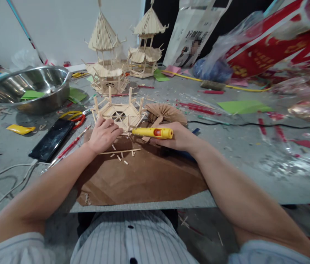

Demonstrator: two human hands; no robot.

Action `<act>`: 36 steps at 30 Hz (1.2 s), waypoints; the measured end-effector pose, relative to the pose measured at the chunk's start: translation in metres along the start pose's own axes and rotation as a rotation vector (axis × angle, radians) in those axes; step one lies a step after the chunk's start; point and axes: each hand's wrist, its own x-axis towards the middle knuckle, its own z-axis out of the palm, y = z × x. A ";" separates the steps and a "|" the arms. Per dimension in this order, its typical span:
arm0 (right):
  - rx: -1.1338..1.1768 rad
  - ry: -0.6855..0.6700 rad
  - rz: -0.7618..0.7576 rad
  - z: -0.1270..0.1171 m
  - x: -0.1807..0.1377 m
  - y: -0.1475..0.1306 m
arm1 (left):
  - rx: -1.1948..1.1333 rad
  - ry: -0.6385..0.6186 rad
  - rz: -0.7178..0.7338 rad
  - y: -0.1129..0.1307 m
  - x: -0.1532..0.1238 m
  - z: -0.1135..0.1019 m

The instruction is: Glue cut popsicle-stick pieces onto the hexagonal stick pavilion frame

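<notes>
My right hand [177, 138] is wrapped round a yellow glue gun [152, 132], its nozzle pointing left at the front edge of a stick-built pavilion base [119, 113]. This base is six-sided, made of pale wooden sticks, with short posts standing up round its rim. My left hand [105, 135] is closed on the base's front left edge; the fingertips are partly hidden. Below them, a long thin stick [120, 151] and several cut stick pieces [119, 158] lie on a brown sheet [143, 179]. Behind the glue gun is a pleated brown paper fan shape [167, 113].
Two finished-looking stick pavilions [104, 51] [148, 40] stand at the back. A steel basin [31, 88], a black phone [52, 139] and orange-handled pliers [79, 121] are on the left. A black cord [243, 126], green paper [244, 107] and plastic bags [276, 44] lie right.
</notes>
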 end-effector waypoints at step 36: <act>-0.026 -0.136 0.068 0.001 -0.001 0.011 | 0.034 -0.014 -0.005 0.002 0.001 0.000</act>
